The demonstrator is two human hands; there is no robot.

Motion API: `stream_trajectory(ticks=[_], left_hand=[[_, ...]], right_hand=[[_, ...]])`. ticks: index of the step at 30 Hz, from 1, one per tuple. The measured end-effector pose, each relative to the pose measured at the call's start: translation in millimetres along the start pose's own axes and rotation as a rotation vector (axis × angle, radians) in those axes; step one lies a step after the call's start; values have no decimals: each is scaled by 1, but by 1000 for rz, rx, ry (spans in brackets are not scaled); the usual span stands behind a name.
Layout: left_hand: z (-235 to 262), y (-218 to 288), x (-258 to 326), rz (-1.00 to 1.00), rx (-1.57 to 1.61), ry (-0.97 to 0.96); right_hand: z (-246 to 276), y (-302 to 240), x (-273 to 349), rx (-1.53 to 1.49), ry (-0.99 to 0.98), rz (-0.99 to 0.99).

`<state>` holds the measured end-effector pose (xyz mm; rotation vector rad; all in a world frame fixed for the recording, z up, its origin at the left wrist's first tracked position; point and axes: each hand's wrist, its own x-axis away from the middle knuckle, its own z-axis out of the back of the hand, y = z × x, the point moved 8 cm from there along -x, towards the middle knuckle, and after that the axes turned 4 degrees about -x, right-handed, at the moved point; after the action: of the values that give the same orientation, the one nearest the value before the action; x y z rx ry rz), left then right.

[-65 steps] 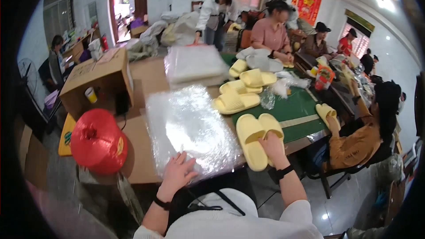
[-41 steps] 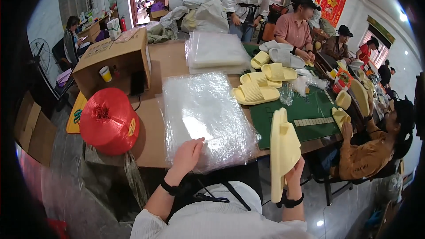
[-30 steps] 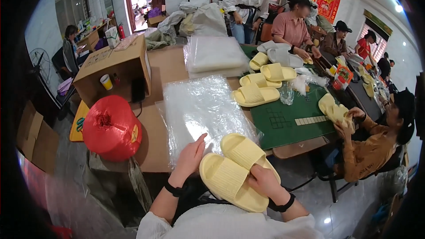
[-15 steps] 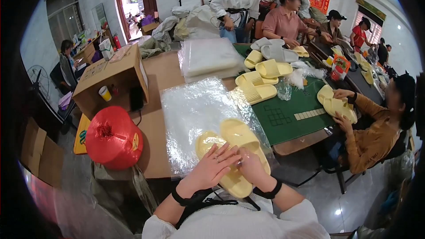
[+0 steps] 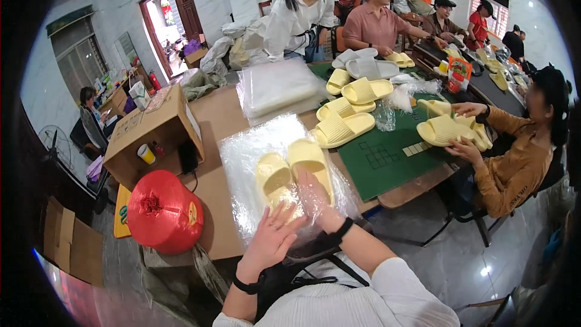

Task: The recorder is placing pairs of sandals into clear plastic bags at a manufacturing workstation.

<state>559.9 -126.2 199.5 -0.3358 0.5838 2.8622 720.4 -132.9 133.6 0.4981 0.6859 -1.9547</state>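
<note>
We've 1 yellow slipper pair apparently in the clear bag; L hand has fingers spread, R hand's grip we can't tell. Other yellow slippers lie unbagged.

thin clear plastic bags, glossy and crinkled, lie under the left hand; at the right hand, smooth foam-looking slippers gleam through plastic. left of the left hand: a shiny red plastic roll and a matt cardboard box.
</note>
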Motion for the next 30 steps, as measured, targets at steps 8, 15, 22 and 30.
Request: stream_trajectory(ticks=[8, 15, 22, 30], left_hand=[[-2, -42, 63, 431, -62, 225], [-2, -50, 87, 527, 261, 343], [3, -43, 91, 501, 353, 360], [8, -47, 95, 275, 321, 456]], right_hand=[[135, -16, 93, -509, 8, 35], [193, 74, 115, -321, 174, -311], [149, 37, 108, -334, -333, 85], [140, 72, 115, -662, -122, -212]])
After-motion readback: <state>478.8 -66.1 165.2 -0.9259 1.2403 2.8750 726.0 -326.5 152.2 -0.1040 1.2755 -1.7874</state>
